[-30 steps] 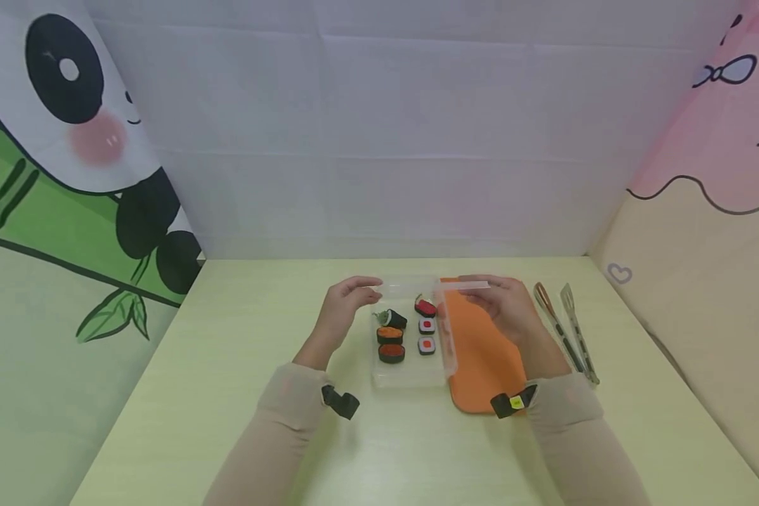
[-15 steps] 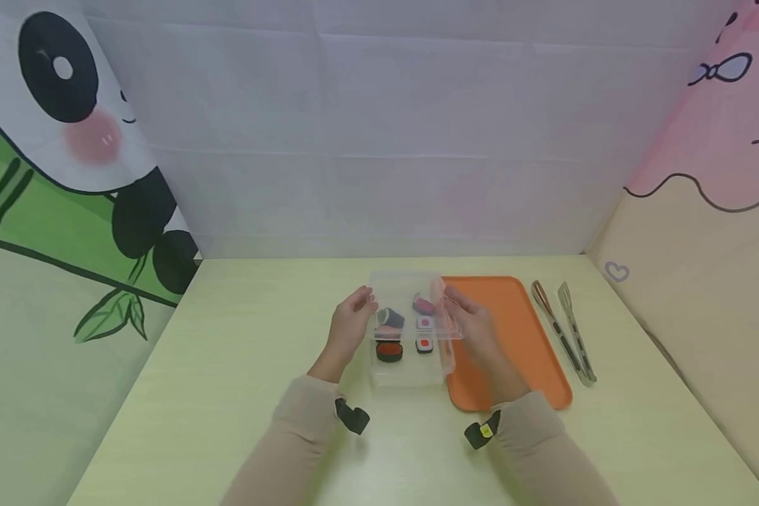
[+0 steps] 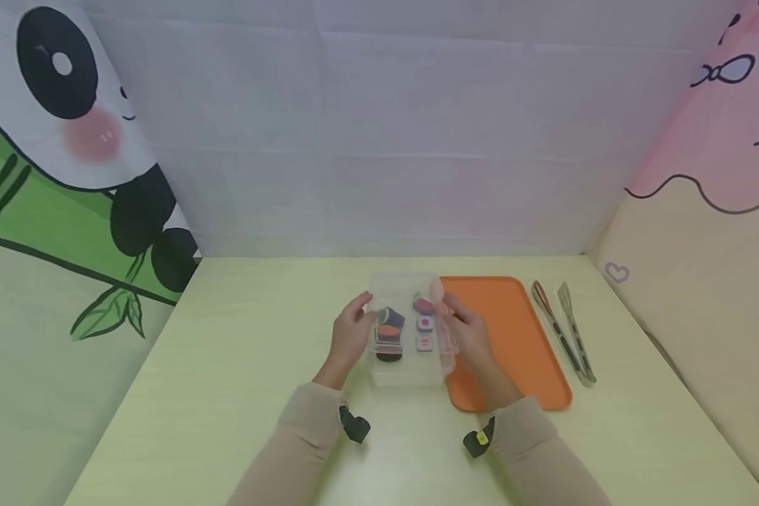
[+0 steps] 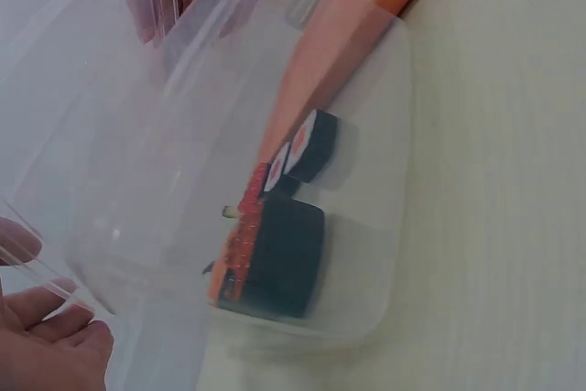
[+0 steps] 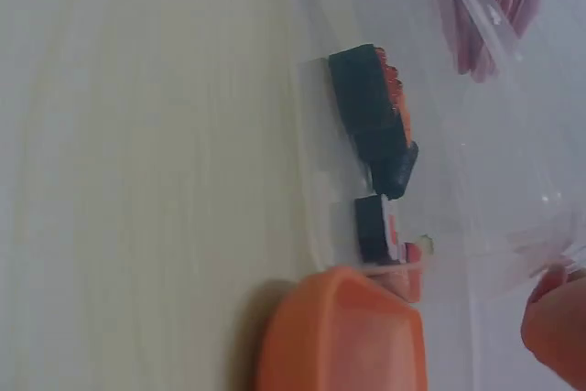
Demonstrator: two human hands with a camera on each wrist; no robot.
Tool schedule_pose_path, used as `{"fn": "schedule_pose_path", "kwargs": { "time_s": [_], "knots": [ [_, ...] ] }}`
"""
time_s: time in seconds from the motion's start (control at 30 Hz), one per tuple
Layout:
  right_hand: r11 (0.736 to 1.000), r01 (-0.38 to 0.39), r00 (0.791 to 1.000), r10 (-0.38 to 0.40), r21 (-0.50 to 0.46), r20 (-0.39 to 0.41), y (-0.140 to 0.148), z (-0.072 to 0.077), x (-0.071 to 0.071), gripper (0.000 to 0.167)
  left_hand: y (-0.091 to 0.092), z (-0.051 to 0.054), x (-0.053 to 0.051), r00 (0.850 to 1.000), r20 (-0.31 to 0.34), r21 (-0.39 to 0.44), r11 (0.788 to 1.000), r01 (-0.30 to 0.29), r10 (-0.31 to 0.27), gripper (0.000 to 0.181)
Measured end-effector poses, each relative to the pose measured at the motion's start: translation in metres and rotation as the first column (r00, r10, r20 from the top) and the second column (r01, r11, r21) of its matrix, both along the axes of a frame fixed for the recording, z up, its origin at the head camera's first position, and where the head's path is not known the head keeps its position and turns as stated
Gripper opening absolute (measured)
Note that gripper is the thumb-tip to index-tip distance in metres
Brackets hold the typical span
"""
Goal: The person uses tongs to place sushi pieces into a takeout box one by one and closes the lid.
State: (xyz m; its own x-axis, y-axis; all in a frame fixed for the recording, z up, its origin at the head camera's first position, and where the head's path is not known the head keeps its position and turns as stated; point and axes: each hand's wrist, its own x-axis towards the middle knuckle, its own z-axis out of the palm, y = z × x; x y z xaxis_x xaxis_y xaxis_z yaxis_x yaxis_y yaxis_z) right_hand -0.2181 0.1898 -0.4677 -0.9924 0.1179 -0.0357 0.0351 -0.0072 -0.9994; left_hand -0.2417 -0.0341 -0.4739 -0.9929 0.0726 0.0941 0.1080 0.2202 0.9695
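Note:
In the head view a clear plastic box (image 3: 411, 376) stands mid-table with several sushi pieces inside. A dark seaweed roll (image 3: 392, 318) and orange-topped pieces (image 3: 388, 330) lie at its left; a red-topped sushi (image 3: 424, 305) and small white rolls (image 3: 424, 324) lie at its right. Over the box hangs a clear lid (image 3: 407, 287), covering its rear part, front edge toward me. My left hand (image 3: 351, 334) pinches the lid's left edge, my right hand (image 3: 471, 334) its right edge. Both wrist views show the lid (image 4: 110, 171) slanting above the box (image 5: 316, 135).
Partly beneath the box's right side lies an orange tray (image 3: 512, 337). Right of it are two long-handled tools: one with a brown loop head (image 3: 556, 327), the other a slotted metal end (image 3: 575, 330). A pale wall (image 3: 379, 140) bounds the table's back.
The lid, at first edge-on in my right hand, has turned flat over the box, and its front edge has come nearer me. My left hand has taken its left edge; my right hand has moved left.

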Motion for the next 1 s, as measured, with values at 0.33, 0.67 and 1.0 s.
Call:
{"fn": "schedule_pose_path", "kwargs": {
  "time_s": [0.33,0.67,1.0],
  "knots": [
    [0.999,0.047,0.998,-0.046,0.020,-0.043,-0.010,-0.015,0.006,0.046,0.004,-0.028,0.003,1.000,-0.011,0.102,0.995,-0.019,0.020,0.046],
    [0.943,0.001,0.994,0.034,0.334,-0.099,-0.012,-0.025,0.013,0.050,0.007,-0.031,0.011,0.994,0.096,0.019,0.998,0.053,-0.055,0.056],
    [0.918,-0.103,0.994,0.109,0.383,0.007,-0.011,-0.027,0.018,0.055,0.015,-0.030,0.027,0.997,0.057,-0.090,0.994,0.062,-0.057,0.058]
  ]
}}
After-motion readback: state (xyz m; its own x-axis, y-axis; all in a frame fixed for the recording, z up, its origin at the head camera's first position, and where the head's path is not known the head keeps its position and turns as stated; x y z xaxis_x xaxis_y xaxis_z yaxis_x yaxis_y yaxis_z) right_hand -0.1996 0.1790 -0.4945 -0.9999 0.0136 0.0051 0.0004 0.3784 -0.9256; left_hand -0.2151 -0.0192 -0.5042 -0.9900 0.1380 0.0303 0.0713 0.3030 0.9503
